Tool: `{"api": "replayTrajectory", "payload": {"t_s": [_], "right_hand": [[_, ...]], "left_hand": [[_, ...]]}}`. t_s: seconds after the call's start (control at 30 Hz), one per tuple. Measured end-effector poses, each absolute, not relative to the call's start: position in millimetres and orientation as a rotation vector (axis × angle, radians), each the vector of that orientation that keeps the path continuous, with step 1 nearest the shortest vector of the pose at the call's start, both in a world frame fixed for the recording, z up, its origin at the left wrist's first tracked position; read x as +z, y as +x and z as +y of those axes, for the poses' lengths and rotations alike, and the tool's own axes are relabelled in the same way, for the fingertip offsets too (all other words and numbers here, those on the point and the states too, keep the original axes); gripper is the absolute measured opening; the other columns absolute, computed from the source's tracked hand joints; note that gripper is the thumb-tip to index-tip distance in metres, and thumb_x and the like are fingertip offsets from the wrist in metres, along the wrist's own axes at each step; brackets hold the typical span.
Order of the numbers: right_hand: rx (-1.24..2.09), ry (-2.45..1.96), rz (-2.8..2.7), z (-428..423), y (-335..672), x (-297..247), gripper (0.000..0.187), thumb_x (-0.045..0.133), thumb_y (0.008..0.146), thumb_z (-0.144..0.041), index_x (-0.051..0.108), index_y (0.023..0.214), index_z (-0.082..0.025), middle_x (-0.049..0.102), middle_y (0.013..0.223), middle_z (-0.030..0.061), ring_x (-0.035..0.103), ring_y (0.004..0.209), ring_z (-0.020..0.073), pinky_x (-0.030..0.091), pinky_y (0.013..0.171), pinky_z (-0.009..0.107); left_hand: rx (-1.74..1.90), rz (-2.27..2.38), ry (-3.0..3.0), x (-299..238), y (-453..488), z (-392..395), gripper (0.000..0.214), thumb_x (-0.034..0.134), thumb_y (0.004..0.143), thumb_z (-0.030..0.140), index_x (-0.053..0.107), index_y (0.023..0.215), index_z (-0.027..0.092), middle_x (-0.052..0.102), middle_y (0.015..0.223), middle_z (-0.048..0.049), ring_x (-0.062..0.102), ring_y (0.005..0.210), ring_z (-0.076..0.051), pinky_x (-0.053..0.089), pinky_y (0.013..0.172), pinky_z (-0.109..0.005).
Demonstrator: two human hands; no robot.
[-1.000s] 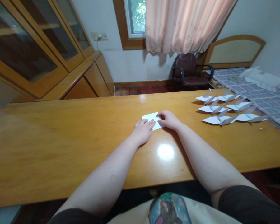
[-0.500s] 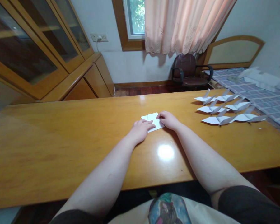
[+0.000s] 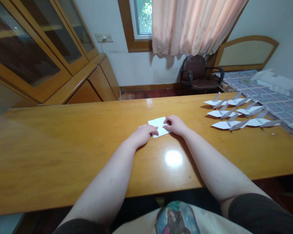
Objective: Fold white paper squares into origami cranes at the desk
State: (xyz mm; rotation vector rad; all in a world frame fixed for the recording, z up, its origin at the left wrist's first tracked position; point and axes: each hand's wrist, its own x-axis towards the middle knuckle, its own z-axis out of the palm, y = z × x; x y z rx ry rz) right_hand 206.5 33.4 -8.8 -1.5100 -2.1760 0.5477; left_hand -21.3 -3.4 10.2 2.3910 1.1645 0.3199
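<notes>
A small folded white paper [image 3: 157, 124] lies flat on the glossy wooden table [image 3: 63, 143], near its middle. My left hand [image 3: 143, 134] rests palm down at the paper's near left edge, fingers stretched flat with the tips on the paper. My right hand [image 3: 176, 125] sits at the paper's right side, fingers curled and pressing its edge to the table. The paper's near right part is hidden under my hands.
Several finished white paper cranes [image 3: 234, 113] stand in rows at the table's far right. Beyond them lies a bed with a patterned cover [image 3: 271, 97]. A dark office chair [image 3: 196, 73] stands behind the table, glass-fronted wooden cabinets [image 3: 39, 55] to the left.
My left hand has slid back and to the left, uncovering more of the paper. My right hand stays at the paper's right edge.
</notes>
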Motion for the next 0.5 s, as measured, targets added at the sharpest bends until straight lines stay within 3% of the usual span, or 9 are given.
{"api": "replayTrajectory", "payload": {"t_s": [0.5], "right_hand": [[0.561, -1.509, -2.156, 33.3, 206.7, -9.6, 0.018, 0.073, 0.072, -0.028, 0.068, 0.087, -0.019, 0.062, 0.085, 0.0032, 0.054, 0.077, 0.0155, 0.04, 0.071, 0.026]], "left_hand": [[0.331, 1.109, 2.366, 11.1, -28.4, -1.7, 0.036, 0.043, 0.075, 0.004, 0.073, 0.079, 0.024, 0.064, 0.125, 0.0009, 0.054, 0.117, -0.019, 0.039, 0.104, -0.036]]}}
